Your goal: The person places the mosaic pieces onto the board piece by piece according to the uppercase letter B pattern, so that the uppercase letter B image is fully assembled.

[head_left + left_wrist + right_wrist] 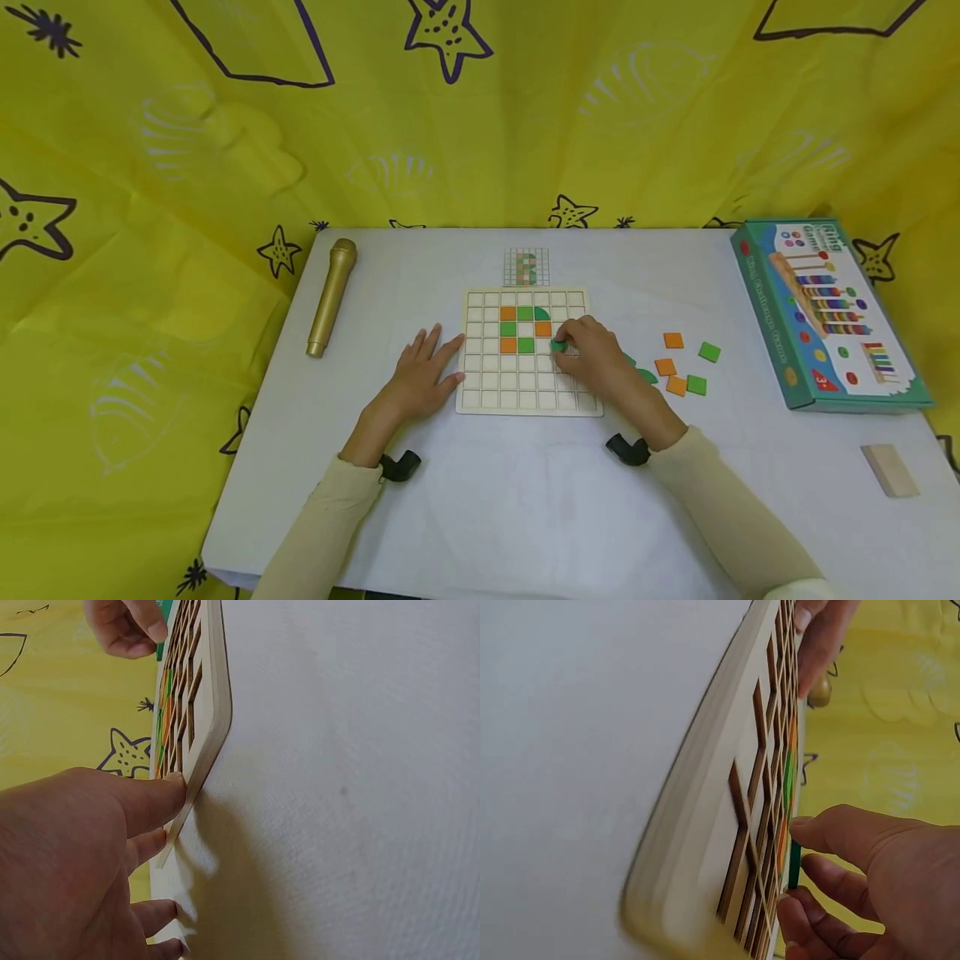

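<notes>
A pale wooden grid board [483, 379] lies on the table, with orange, green and dark green tiles set in a group of its cells. My right hand [592, 354] pinches a dark green tile [794, 866] between thumb and fingers over the right part of the board. A dark green quarter-round tile [542, 314] sits in the group's upper right cell. At the board's left edge, my left hand [422, 379] lies with its fingers spread; in the left wrist view its thumb touches the rim. A small pattern card [527, 267] is behind the board.
Several loose orange tiles [673, 340] and green tiles [708, 352] lie right of the board. Dark green tiles [647, 377] are partly hidden by my right wrist. A gold microphone-shaped object [332, 298], a game box [832, 317] and a wooden block [890, 470] stand farther out.
</notes>
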`<state>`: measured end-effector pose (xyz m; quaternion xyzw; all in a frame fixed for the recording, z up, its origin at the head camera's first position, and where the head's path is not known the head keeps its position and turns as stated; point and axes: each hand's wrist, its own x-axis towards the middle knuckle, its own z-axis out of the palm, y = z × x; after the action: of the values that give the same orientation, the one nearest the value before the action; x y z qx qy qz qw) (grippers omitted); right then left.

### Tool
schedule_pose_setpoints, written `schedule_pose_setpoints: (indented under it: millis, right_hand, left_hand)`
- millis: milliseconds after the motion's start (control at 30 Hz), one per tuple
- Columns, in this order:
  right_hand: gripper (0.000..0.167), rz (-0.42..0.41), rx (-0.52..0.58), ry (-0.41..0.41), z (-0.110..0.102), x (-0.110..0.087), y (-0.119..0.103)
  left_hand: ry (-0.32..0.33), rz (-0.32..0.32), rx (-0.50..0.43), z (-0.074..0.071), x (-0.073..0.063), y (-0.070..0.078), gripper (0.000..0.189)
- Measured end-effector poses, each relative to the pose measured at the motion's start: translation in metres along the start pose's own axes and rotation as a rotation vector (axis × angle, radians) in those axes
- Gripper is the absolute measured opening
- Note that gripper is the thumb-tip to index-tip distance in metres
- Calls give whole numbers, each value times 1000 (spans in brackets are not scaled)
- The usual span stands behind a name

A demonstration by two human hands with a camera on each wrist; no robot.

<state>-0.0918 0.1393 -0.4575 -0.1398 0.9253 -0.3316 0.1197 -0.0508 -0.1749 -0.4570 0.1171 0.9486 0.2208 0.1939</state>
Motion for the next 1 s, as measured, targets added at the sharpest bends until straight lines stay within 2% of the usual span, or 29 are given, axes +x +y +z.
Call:
schedule_pose_setpoints:
  millis: [300, 700, 1000]
  right_hand:
    - [20, -53, -113, -18, 10, 8, -14]
    - [13, -105, -41, -24, 11, 12, -14]
    - [16, -105, -27, -55, 9, 10, -13]
  left_hand:
    - [5, -2, -4, 1, 0, 0, 65]
    - [12, 6, 3, 0, 0, 0, 65]
    - [10, 0, 7, 1, 0, 0, 65]
